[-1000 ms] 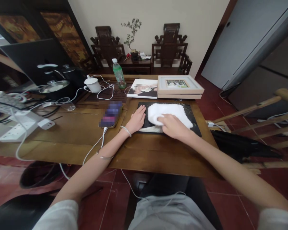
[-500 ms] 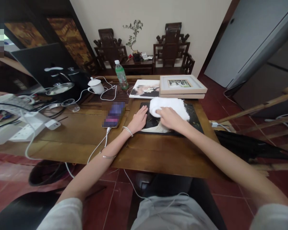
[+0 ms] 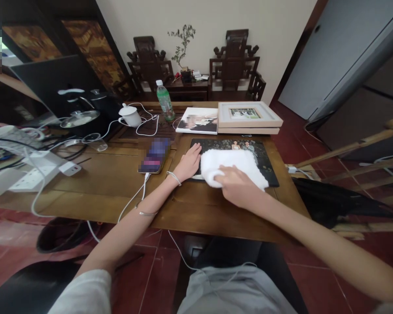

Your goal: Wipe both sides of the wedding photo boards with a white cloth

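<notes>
A dark photo panel (image 3: pixel 267 163) lies flat on the wooden table, showing two people in front of foliage. Across its lower middle is a white towel (image 3: pixel 232 161), folded and fluffy. My right hand (image 3: pixel 237 185) grips the towel's near part, fingers closed on the cloth, at the panel's front edge. My left hand (image 3: pixel 190 162) rests flat at the panel's left edge, fingers stretched out and holding nothing. The towel hides much of the picture's lower half.
Behind the panel are stacked light-wood frames (image 3: pixel 275 118) and a white-edged photo print (image 3: pixel 196 126). A phone (image 3: pixel 153 156) on a cable lies left of my left hand. Further left stand a green bottle (image 3: pixel 165 102), a lidded white cup (image 3: pixel 130 115) and a power strip (image 3: pixel 36 174).
My right hand has drawn the towel toward me over the panel, uncovering the two pictured people near the top. My left hand stays in place.
</notes>
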The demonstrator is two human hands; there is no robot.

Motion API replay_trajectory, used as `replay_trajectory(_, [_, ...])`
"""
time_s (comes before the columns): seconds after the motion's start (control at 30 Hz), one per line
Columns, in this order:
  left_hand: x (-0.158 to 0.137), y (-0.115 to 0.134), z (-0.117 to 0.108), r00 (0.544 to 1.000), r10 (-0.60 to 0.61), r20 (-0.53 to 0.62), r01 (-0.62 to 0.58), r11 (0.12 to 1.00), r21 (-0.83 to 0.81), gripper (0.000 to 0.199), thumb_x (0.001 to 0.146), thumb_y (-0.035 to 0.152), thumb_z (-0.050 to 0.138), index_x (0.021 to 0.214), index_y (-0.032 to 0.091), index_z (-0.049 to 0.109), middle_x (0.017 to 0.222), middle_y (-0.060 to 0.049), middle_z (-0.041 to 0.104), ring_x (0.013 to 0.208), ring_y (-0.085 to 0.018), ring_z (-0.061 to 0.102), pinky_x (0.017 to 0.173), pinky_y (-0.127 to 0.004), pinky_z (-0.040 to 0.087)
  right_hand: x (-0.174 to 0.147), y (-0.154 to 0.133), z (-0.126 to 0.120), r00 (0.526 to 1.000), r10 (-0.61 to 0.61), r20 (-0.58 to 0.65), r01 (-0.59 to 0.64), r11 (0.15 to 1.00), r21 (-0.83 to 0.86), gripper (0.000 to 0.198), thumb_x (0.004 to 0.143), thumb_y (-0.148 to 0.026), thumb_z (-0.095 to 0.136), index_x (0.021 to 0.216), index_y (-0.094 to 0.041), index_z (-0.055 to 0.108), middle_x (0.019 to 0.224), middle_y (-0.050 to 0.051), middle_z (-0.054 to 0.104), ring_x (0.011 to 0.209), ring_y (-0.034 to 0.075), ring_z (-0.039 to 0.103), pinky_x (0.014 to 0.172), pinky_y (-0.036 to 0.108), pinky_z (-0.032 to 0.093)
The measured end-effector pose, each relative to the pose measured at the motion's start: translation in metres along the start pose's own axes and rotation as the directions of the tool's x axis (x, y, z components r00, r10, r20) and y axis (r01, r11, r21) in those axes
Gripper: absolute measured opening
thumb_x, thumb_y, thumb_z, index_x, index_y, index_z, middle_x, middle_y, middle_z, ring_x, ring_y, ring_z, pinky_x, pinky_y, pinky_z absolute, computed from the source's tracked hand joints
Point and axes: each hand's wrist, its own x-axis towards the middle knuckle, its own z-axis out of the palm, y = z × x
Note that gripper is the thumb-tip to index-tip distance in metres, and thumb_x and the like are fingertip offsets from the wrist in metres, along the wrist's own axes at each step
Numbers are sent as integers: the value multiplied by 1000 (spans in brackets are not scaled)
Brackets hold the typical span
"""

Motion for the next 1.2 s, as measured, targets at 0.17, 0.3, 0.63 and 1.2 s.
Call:
replay_trajectory(0.17, [1,2,0,999,4,-48,-6,999,-45,48,102,33,29,141,14,48,155,-14,42,148,-24,32,120,-51,29,55,40,-5,994,80,-78,-82,996,-29,42,80,-2,41,111,-13,68,111,18,68,100,29,63,81,37,43])
replay_trajectory(0.3, [2,8,-9,975,20,-220,-52,989,-141,54,104,43,23,137,12,53,146,-14,53,138,-21,48,119,-41,33,82,42,-2,991,79,-110,-84,996,-34,44,80,0,40,113,-13,67,115,19,67,106,31,61,85,40,42])
replay_trajectory(0.63, [-1,16,-16,945,-60,-320,-5,980,-200,67,104,53,15,135,11,56,141,-15,58,134,-23,52,116,-41,37,15,3,3,967,-256,-17,256,957,134,41,70,4,44,94,-15,71,127,18,66,133,28,48,111,52,31])
replay_trajectory(1.2, [-3,11,-5,997,80,1,-80,997,3,45,101,28,34,140,13,51,154,-14,43,147,-26,35,118,-52,33,84,75,-5,967,206,-151,-203,979,30,35,76,-5,40,97,-13,67,100,17,72,89,28,62,74,33,37])
